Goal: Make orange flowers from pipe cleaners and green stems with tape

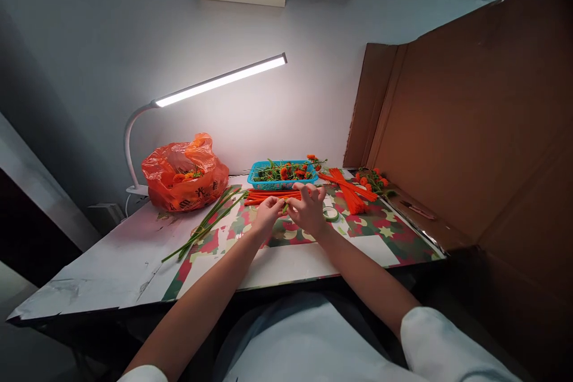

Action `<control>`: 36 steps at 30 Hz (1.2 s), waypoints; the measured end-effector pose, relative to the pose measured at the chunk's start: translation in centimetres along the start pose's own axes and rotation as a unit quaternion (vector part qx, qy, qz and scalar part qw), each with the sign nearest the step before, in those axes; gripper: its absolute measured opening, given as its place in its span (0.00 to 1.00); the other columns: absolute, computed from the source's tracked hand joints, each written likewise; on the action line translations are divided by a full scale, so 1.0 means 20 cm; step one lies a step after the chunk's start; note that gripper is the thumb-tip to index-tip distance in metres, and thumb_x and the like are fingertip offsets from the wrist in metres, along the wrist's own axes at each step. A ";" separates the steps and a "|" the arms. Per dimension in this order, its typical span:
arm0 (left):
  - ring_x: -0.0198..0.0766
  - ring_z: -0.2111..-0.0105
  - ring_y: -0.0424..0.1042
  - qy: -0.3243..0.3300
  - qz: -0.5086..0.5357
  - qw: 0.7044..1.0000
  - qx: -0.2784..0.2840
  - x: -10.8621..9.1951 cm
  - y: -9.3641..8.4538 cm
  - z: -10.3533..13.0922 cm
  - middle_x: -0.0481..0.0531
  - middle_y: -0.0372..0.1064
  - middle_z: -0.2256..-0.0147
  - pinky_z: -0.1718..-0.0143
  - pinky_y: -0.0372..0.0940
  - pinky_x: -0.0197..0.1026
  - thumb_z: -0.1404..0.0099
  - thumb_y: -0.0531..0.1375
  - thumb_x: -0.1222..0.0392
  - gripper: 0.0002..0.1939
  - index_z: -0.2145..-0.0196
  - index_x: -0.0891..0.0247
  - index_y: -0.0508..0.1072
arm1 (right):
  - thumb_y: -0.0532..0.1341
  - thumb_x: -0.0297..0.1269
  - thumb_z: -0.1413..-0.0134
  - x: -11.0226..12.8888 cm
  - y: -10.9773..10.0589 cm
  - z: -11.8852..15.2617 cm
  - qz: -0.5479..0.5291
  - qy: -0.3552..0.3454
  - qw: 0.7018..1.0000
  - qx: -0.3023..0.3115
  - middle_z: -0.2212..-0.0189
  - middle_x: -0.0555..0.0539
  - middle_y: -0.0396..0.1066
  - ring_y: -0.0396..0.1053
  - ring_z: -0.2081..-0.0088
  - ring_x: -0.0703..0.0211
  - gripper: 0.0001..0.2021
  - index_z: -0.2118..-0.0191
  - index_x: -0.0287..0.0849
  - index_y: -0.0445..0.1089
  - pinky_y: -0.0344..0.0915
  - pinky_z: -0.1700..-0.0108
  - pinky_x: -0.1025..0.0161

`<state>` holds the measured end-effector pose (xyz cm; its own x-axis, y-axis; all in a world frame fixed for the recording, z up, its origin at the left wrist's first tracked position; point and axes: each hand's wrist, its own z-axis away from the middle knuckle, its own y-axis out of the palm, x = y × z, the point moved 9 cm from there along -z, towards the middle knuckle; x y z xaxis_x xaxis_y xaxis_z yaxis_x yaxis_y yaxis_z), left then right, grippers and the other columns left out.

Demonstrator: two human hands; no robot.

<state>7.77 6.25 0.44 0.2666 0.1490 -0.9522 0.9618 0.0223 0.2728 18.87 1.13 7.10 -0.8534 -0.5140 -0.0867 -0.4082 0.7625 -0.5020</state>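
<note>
My left hand and my right hand meet over the middle of the table. Between their pinched fingertips is a small green piece; its exact kind is too small to make out. Some fingers of my right hand are raised and curled. Just behind the hands lies a row of orange-red chenille stems, partly covered by them. Beside my right hand rests a roll of green tape. A blue basket beyond holds orange flowers with green leaves.
Long green stems lie left of my hands, near an orange plastic bag with flowers inside. More orange-red chenille stems and orange flowers lie right. A lit lamp reaches overhead; cardboard walls the right side.
</note>
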 end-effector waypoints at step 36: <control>0.32 0.71 0.70 -0.005 -0.020 0.969 0.248 -0.05 0.16 0.05 0.45 0.66 0.68 0.62 0.67 0.41 0.47 0.64 0.56 0.15 0.66 0.60 0.63 | 0.60 0.43 0.53 -0.23 0.22 0.05 -0.544 0.310 0.779 0.028 0.76 0.51 0.66 0.64 0.73 0.62 0.09 0.72 0.42 0.65 0.61 0.69 0.65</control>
<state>10.61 5.25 2.09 0.2276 0.1486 -0.9624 0.8822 -0.4499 0.1391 21.21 6.46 4.34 -0.0114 -0.5415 0.8406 -0.9995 -0.0192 -0.0259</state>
